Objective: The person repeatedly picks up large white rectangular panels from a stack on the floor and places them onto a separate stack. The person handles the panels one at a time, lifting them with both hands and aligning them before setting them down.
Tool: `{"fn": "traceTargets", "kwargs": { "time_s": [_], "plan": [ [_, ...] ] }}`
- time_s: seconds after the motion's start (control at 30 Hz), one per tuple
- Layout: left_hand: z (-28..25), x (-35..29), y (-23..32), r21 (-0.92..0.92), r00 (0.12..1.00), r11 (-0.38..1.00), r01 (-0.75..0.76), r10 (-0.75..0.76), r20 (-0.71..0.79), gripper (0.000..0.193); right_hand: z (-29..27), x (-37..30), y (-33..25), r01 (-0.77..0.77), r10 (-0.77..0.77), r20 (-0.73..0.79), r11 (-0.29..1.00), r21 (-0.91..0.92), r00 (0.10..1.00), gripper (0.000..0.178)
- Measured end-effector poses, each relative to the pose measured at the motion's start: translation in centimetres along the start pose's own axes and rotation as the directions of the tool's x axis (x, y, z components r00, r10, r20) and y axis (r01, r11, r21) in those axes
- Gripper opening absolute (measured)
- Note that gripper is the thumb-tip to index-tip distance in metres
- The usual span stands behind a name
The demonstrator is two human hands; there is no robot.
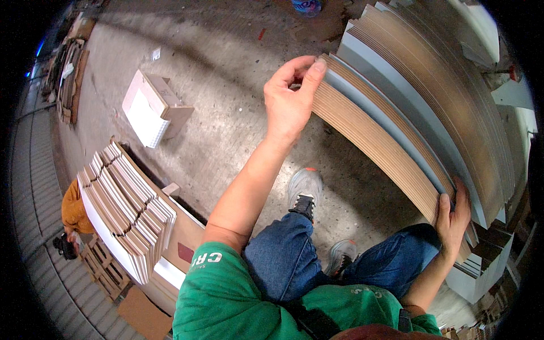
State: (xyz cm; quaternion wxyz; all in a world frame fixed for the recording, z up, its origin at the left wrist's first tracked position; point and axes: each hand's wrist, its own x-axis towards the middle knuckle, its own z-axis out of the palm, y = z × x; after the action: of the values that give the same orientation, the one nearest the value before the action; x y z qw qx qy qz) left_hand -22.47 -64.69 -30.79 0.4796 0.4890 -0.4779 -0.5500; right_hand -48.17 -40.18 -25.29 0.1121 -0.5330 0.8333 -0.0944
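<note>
A bundle of corrugated cardboard sheets (371, 137), brown at the edges with grey-white faces, spans between my two hands on the right. My left hand (290, 101) pinches its far corner, the thumb on top and the fingers curled around the end. Around the near end, my right hand (453, 221) is closed, with part of its fingers hidden behind the sheets. Just beyond the bundle stands a larger stack of similar cardboard sheets (422, 73), fanned along its edges.
At the left, a stack of folded white-and-brown cardboard (127, 209) rests on a board. A wooden box-like stand (175, 116) with a white notepad (147, 118) is on the concrete floor. A white carton (473, 280) stands lower right. Another person in orange (78, 209) is far left, near a wooden pallet (105, 266).
</note>
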Motion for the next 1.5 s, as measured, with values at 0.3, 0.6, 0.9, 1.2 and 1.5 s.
{"fn": "traceTargets", "kwargs": {
  "time_s": [0.3,0.6,0.9,1.2,1.5],
  "plan": [
    [-0.2,0.9,0.6,-0.008,0.995,0.995,0.097,-0.097,0.002,0.022,0.1,0.0,0.3,0.024,-0.024,0.002,1.0,0.009,1.0,0.047],
    [-0.2,0.8,0.9,-0.055,0.995,0.994,0.095,-0.094,0.026,0.02,-0.1,0.1,-0.1,-0.013,0.013,0.014,1.0,0.018,1.0,0.047],
    [-0.3,0.5,1.2,0.056,1.0,0.998,0.017,-0.018,0.009,0.021,-0.1,0.2,0.0,0.003,-0.003,-0.004,1.0,0.008,1.0,0.047],
    [-0.2,1.1,0.8,0.018,0.998,0.999,0.042,-0.043,0.037,0.021,-0.1,0.3,-0.2,0.025,-0.025,-0.016,1.0,0.0,1.0,0.046],
    [0.4,1.5,1.0,0.027,0.999,0.999,0.04,-0.041,0.026,0.021,-0.1,0.2,-0.1,0.023,-0.023,-0.015,1.0,0.006,1.0,0.046]
  ]
}}
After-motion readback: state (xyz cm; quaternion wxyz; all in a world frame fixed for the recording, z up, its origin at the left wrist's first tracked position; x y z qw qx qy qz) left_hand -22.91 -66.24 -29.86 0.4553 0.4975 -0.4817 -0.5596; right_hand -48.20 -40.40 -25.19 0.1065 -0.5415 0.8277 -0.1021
